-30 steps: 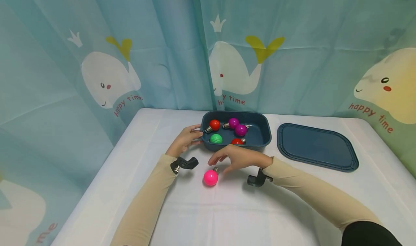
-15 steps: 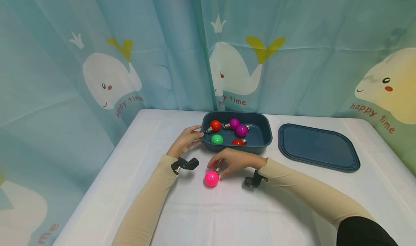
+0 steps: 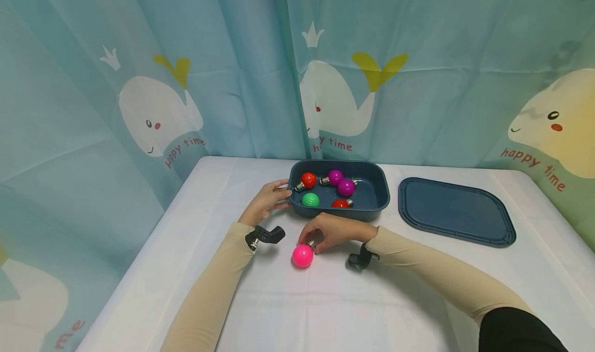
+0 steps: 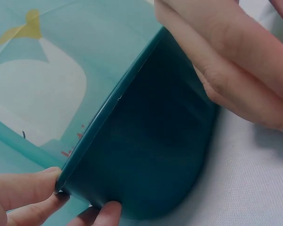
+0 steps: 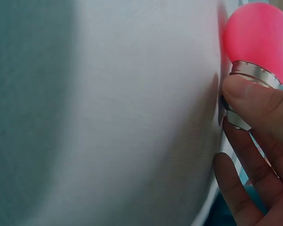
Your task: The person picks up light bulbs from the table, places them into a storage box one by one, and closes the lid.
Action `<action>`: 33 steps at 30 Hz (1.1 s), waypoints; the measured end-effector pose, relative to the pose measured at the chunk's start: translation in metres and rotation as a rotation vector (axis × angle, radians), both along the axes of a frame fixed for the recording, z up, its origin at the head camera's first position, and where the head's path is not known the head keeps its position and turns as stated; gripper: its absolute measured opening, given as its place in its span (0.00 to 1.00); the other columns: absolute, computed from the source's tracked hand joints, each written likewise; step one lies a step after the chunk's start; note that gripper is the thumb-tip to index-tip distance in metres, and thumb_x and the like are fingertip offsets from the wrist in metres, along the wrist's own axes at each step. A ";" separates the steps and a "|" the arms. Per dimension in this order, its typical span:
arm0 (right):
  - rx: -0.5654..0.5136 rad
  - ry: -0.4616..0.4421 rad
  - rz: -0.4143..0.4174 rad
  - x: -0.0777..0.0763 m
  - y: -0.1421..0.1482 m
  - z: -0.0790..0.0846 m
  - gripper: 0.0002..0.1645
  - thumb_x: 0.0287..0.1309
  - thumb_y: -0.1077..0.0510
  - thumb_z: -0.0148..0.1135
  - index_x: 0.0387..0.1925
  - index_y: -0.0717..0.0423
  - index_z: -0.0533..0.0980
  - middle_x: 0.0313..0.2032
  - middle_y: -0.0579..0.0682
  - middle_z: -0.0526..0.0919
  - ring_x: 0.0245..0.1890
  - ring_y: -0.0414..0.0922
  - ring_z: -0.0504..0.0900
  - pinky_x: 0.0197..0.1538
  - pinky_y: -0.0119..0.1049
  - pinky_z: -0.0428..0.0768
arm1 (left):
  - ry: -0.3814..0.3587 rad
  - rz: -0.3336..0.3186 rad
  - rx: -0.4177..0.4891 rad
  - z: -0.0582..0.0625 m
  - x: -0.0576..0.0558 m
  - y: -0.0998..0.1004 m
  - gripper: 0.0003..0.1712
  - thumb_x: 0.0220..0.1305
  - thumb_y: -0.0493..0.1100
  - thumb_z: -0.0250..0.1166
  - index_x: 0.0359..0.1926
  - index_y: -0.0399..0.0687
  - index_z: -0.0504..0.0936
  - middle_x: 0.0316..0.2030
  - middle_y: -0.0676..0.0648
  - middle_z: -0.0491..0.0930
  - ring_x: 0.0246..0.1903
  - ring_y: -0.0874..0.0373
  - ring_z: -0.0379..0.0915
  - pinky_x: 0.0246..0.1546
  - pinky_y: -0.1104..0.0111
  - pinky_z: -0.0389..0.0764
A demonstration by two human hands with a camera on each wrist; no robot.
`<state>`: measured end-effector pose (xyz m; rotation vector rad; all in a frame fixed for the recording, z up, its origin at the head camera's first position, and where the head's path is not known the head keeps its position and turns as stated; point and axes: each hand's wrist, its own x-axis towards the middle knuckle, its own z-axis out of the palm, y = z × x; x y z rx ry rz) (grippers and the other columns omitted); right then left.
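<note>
My right hand (image 3: 338,229) pinches the metal screw base of a pink light bulb (image 3: 302,256) between thumb and fingers. In the right wrist view the round pink bulb (image 5: 258,40) points away from the palm, with the thumb (image 5: 254,96) across its base. My left hand (image 3: 266,202) rests against the left end of a dark blue plastic box (image 3: 384,200); its fingertips touch the rim and outer wall. Inside the box lie red bulbs (image 3: 308,179), purple bulbs (image 3: 346,187) and a green bulb (image 3: 310,200).
A flat dark blue lid (image 3: 455,212) lies to the right of the box on the white tablecloth (image 3: 279,310). Behind the table hangs a teal curtain (image 3: 251,73) with printed whales. Each wrist wears a small black camera mount (image 3: 266,234).
My right hand has moved slightly left and down, and its fingers have closed on the base of the pink bulb. The left hand and the box keep their places.
</note>
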<state>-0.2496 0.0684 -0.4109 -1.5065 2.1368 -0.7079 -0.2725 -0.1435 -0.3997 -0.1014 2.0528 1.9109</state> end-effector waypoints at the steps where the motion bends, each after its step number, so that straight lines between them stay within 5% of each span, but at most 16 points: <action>1: 0.000 0.012 0.003 0.000 0.000 0.000 0.21 0.45 0.64 0.72 0.46 0.58 0.80 0.42 0.49 0.86 0.44 0.39 0.82 0.53 0.27 0.79 | 0.001 -0.001 -0.001 0.000 0.000 0.000 0.30 0.68 0.32 0.51 0.70 0.38 0.56 0.64 0.32 0.65 0.62 0.40 0.66 0.60 0.56 0.74; 16: -0.024 0.012 -0.050 0.000 0.006 0.002 0.19 0.45 0.62 0.72 0.43 0.55 0.82 0.40 0.47 0.87 0.39 0.35 0.81 0.48 0.28 0.81 | 0.004 0.002 0.002 0.002 0.002 0.000 0.30 0.68 0.33 0.51 0.70 0.39 0.56 0.64 0.32 0.65 0.62 0.40 0.65 0.61 0.55 0.73; 23: -0.069 -0.045 -0.071 -0.001 0.016 0.011 0.18 0.46 0.61 0.72 0.42 0.55 0.82 0.39 0.47 0.86 0.39 0.35 0.82 0.46 0.27 0.82 | 0.003 -0.005 0.002 0.002 0.002 -0.001 0.31 0.69 0.33 0.51 0.70 0.38 0.56 0.65 0.33 0.64 0.62 0.40 0.65 0.61 0.55 0.72; 33: -0.121 -0.009 -0.097 -0.003 0.043 0.035 0.16 0.45 0.63 0.72 0.40 0.55 0.83 0.38 0.48 0.86 0.36 0.36 0.82 0.43 0.32 0.84 | 0.009 -0.009 -0.003 0.002 0.002 0.000 0.30 0.69 0.33 0.51 0.70 0.40 0.56 0.64 0.33 0.65 0.61 0.41 0.67 0.59 0.57 0.75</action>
